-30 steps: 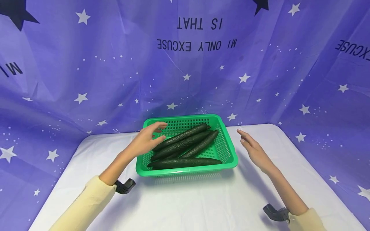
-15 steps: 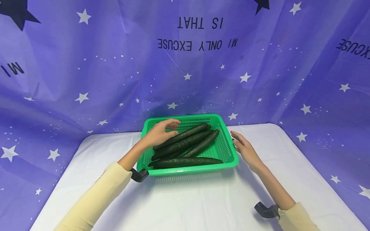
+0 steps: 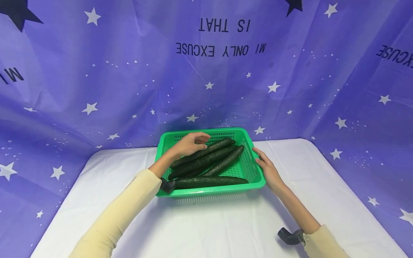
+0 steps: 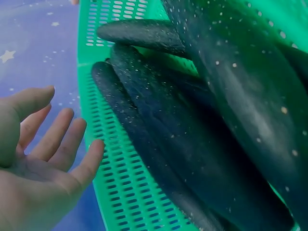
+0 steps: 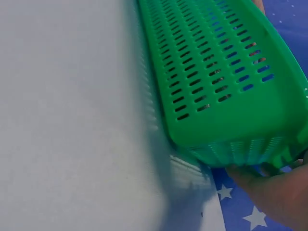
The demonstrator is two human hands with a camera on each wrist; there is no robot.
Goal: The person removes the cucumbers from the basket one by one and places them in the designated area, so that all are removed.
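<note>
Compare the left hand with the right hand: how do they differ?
The left hand is over the cucumbers; the right hand is at the right end of the green basket. The left hand's fingers are slightly apart, gripping nothing; the right hand's are at the rim, but whether they grip it I can't tell. Both are bare, and neither holds a cucumber.

Basket, one; cucumbers, four plainly countable, any beneath them not tellable; left hand, one; right hand, one; sleeves, two; black wrist devices, two; desk, one; large black stars, printed, two in head view.
</note>
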